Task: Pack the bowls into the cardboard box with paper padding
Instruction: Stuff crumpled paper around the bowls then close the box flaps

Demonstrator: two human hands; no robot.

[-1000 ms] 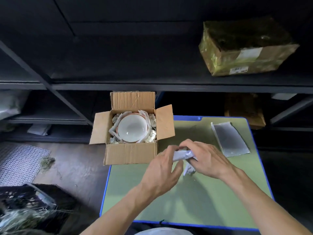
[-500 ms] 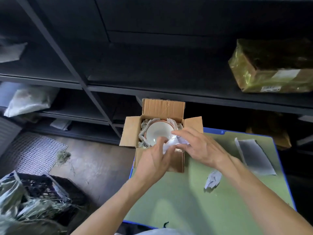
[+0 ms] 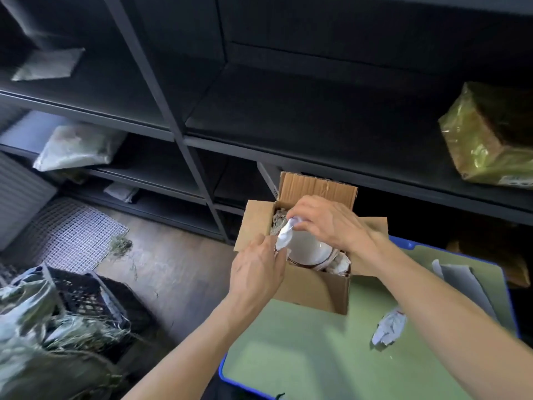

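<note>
An open cardboard box [image 3: 314,293] stands at the far left corner of the green table [image 3: 302,356]. A white bowl [image 3: 310,251] with a brown rim lies inside it, with crumpled paper around it. Both hands hold a twisted piece of white paper [image 3: 284,235] over the box's left side. My right hand [image 3: 328,223] pinches its upper end above the bowl. My left hand [image 3: 256,272] pinches its lower end at the box's near left corner. A second crumpled paper wad [image 3: 389,329] lies on the table to the right of the box.
A flat grey paper sheet [image 3: 464,281] lies at the table's right edge. Dark metal shelves [image 3: 178,134] stand behind, with a plastic-wrapped box [image 3: 487,140] at upper right. A black crate [image 3: 83,295] with straw and a white mesh mat [image 3: 69,235] lie on the floor at left.
Both hands carried the twisted paper from over the table up to the box and now hold it over the bowl's left side. One wad stayed on the table. The camera swung left.
</note>
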